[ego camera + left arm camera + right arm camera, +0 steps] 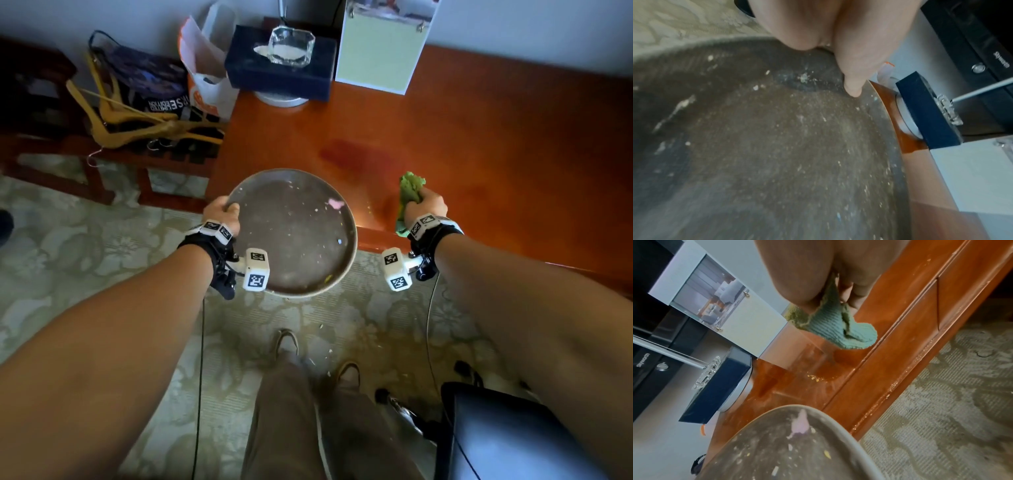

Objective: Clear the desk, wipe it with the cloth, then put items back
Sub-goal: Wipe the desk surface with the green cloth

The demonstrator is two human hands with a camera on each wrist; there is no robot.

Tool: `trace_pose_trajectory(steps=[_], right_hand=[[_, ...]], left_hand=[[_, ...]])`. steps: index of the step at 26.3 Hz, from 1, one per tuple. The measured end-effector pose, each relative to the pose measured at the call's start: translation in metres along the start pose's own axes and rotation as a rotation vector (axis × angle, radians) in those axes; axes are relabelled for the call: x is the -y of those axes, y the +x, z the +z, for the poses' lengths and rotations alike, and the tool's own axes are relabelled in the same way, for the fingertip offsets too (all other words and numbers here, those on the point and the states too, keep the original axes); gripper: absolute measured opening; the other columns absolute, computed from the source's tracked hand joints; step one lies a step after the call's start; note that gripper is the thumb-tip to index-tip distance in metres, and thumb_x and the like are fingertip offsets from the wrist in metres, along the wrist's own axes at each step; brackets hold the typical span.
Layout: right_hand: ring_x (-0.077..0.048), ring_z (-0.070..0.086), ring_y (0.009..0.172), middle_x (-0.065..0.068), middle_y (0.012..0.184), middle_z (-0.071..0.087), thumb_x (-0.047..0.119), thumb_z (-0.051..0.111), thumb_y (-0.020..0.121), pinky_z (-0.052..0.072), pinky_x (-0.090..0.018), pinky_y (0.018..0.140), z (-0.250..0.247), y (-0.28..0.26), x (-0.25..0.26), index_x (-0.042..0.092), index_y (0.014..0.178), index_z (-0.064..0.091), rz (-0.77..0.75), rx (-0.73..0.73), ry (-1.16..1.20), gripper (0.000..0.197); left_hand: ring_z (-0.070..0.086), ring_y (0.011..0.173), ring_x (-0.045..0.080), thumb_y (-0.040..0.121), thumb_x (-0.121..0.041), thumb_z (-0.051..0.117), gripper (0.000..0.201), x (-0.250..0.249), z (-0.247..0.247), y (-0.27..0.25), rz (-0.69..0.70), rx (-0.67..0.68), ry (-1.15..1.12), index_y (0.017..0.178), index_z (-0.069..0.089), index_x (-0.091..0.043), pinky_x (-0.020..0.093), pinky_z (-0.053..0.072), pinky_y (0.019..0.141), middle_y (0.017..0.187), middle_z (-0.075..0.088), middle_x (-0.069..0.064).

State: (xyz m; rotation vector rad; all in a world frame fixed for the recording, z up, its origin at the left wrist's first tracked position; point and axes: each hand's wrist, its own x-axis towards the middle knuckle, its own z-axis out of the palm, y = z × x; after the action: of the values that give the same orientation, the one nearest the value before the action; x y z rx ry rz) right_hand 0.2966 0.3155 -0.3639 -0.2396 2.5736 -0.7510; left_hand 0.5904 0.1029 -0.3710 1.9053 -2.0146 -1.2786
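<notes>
A round dark tray speckled with crumbs and a pink scrap juts over the front edge of the glossy wooden desk. My left hand grips its left rim, thumb on top of the tray. My right hand holds a bunched green cloth at the desk's front edge, to the right of the tray. In the right wrist view the cloth hangs from my fingers just above the desk, with yellow crumbs lying between it and the tray.
At the desk's back stand a dark blue tissue box with a glass dish on top, and a framed card stand. Left of the desk a low rack holds hangers and bags. A dark chair sits lower right.
</notes>
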Motion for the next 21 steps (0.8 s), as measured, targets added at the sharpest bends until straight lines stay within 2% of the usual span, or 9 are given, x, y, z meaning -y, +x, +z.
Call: trace_pose_trajectory(steps=[4, 7, 11, 13, 15, 16, 18, 19, 21], right_hand=[[-0.022, 0.059, 0.086, -0.007, 0.111, 0.069, -0.003, 0.042, 0.085, 0.046, -0.022, 0.073, 0.004, 0.009, -0.021, 0.027, 0.127, 0.064, -0.042, 0.043, -0.013, 0.056], [-0.024, 0.062, 0.091, -0.007, 0.112, 0.068, -0.003, 0.040, 0.086, 0.051, -0.025, 0.078, 0.009, 0.019, -0.028, 0.028, 0.124, 0.065, -0.091, 0.049, -0.025, 0.055], [-0.024, 0.064, 0.098, -0.005, 0.115, 0.066, 0.000, 0.044, 0.091, 0.052, -0.025, 0.082, 0.021, 0.034, -0.031, 0.025, 0.123, 0.066, -0.133, 0.076, -0.090, 0.046], [-0.020, 0.060, 0.097, -0.002, 0.116, 0.062, 0.006, 0.050, 0.093, 0.047, -0.021, 0.082, 0.026, 0.042, -0.029, 0.020, 0.121, 0.066, -0.178, 0.102, -0.151, 0.036], [-0.019, 0.059, 0.107, -0.001, 0.128, 0.058, 0.012, 0.054, 0.093, 0.042, -0.017, 0.086, 0.036, 0.050, -0.022, 0.019, 0.121, 0.066, -0.232, 0.115, -0.189, 0.031], [-0.020, 0.059, 0.113, 0.000, 0.133, 0.056, 0.013, 0.055, 0.093, 0.041, -0.017, 0.088, 0.040, 0.054, -0.018, 0.020, 0.122, 0.066, -0.262, 0.126, -0.202, 0.031], [-0.020, 0.057, 0.118, 0.001, 0.134, 0.056, 0.013, 0.055, 0.093, 0.038, -0.015, 0.091, 0.047, 0.059, -0.008, 0.021, 0.123, 0.065, -0.319, 0.136, -0.229, 0.032], [-0.019, 0.057, 0.118, 0.001, 0.134, 0.057, 0.014, 0.055, 0.093, 0.038, -0.014, 0.092, 0.049, 0.059, -0.004, 0.022, 0.123, 0.065, -0.349, 0.142, -0.237, 0.032], [-0.018, 0.059, 0.115, 0.005, 0.132, 0.059, 0.013, 0.055, 0.091, 0.042, -0.017, 0.092, 0.055, 0.059, 0.000, 0.026, 0.120, 0.066, -0.419, 0.174, -0.272, 0.033]], left_hand=[[0.062, 0.096, 0.027, 0.101, -0.029, 0.049, 0.027, 0.021, 0.039, -0.025, 0.080, 0.115, 0.055, 0.120, 0.064, -0.019, 0.033, 0.049, 0.086, 0.109, 0.068, 0.008], [0.056, 0.093, 0.018, 0.100, -0.022, 0.054, 0.028, 0.026, 0.066, -0.041, 0.110, 0.176, 0.017, 0.123, 0.065, -0.010, 0.020, 0.039, 0.073, 0.102, 0.063, 0.004], [0.052, 0.096, 0.015, 0.099, -0.021, 0.056, 0.034, 0.027, 0.093, -0.044, 0.107, 0.253, 0.025, 0.131, 0.061, -0.011, 0.014, 0.035, 0.074, 0.111, 0.063, 0.006], [0.054, 0.097, 0.017, 0.097, -0.034, 0.058, 0.034, 0.029, 0.104, -0.036, 0.100, 0.301, 0.041, 0.129, 0.063, -0.023, 0.016, 0.038, 0.073, 0.112, 0.060, 0.003], [0.058, 0.113, 0.023, 0.084, -0.063, 0.057, 0.033, 0.040, 0.117, -0.018, 0.094, 0.317, 0.079, 0.112, 0.065, -0.049, 0.025, 0.046, 0.091, 0.127, 0.059, 0.005], [0.057, 0.118, 0.027, 0.079, -0.072, 0.054, 0.037, 0.056, 0.129, -0.001, 0.076, 0.334, 0.103, 0.107, 0.065, -0.051, 0.031, 0.047, 0.098, 0.130, 0.059, 0.008], [0.058, 0.119, 0.035, 0.075, -0.083, 0.053, 0.054, 0.071, 0.146, 0.017, 0.054, 0.343, 0.140, 0.111, 0.065, -0.045, 0.042, 0.048, 0.102, 0.130, 0.061, 0.014], [0.059, 0.119, 0.036, 0.079, -0.078, 0.055, 0.056, 0.057, 0.140, 0.006, 0.053, 0.345, 0.125, 0.117, 0.066, -0.039, 0.043, 0.048, 0.101, 0.130, 0.062, 0.016], [0.062, 0.106, 0.031, 0.097, -0.041, 0.059, 0.040, 0.035, 0.135, -0.012, 0.064, 0.379, 0.054, 0.127, 0.065, -0.015, 0.033, 0.048, 0.087, 0.121, 0.067, 0.018]])
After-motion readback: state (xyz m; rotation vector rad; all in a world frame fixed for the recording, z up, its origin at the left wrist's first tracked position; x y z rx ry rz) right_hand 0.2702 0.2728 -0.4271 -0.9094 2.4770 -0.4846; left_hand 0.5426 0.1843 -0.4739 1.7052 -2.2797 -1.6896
